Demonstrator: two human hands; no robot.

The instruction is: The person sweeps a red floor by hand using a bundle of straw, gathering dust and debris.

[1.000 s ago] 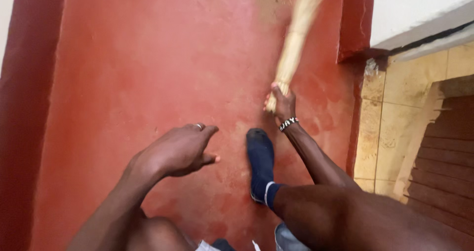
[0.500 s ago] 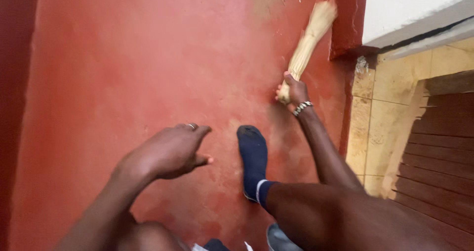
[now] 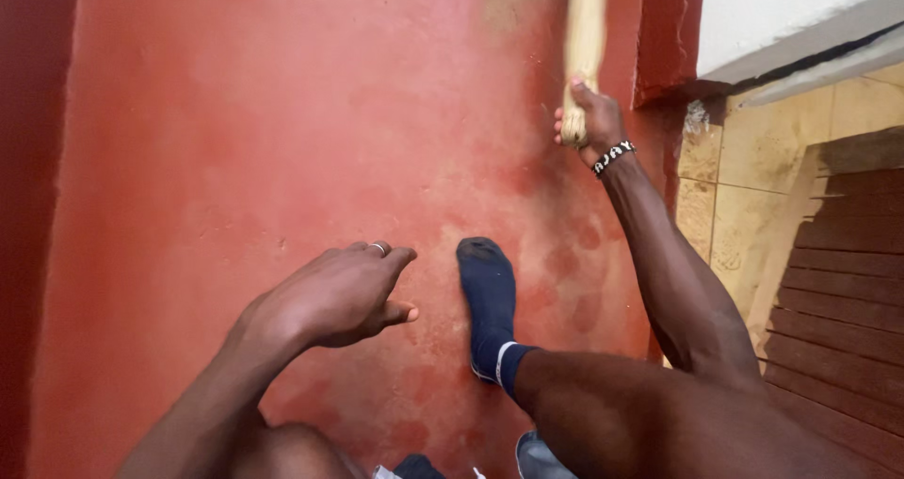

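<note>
Right hand, upper centre-right of the frame: fingers wrapped tightly around the bound end of a straw hand broom, which extends up past the top edge over the red floor. Left hand, lower centre-left: empty, fingers loosely curled, hovering above the floor. A foot in a dark blue sock rests on the floor just beside it.

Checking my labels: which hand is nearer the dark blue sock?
The left hand. It hovers open just left of the dark blue sock, not touching. The right hand grips the straw broom farther ahead, near the red step.
</note>
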